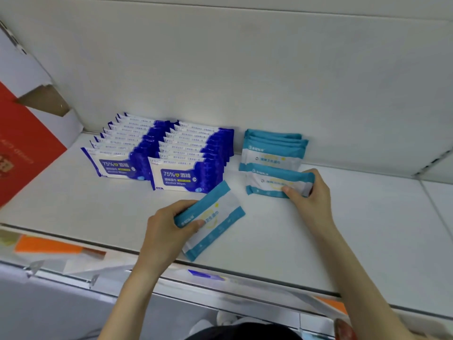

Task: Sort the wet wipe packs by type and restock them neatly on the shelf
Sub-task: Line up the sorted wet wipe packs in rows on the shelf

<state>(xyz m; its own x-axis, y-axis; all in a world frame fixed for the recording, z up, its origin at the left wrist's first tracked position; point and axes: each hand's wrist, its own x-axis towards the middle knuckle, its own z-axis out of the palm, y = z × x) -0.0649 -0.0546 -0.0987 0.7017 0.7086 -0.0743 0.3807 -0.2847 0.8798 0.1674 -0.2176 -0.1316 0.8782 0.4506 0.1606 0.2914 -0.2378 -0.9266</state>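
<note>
On the white shelf [343, 217]: left hand [166, 231] fingers grip a teal pack [215, 219], tilted. Right hand [311, 192] fingers pinch another teal pack [274, 180] fronting the teal row [274, 148]. Two blue alcohol-wipe rows [159, 148] stand left.

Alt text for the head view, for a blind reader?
Two bare hands restock a white shelf: the right hand grips a teal wipe pack in front of a short teal row, the left hand holds a second teal pack at an angle. Two rows of dark blue alcohol wipe packs stand further left.
</note>
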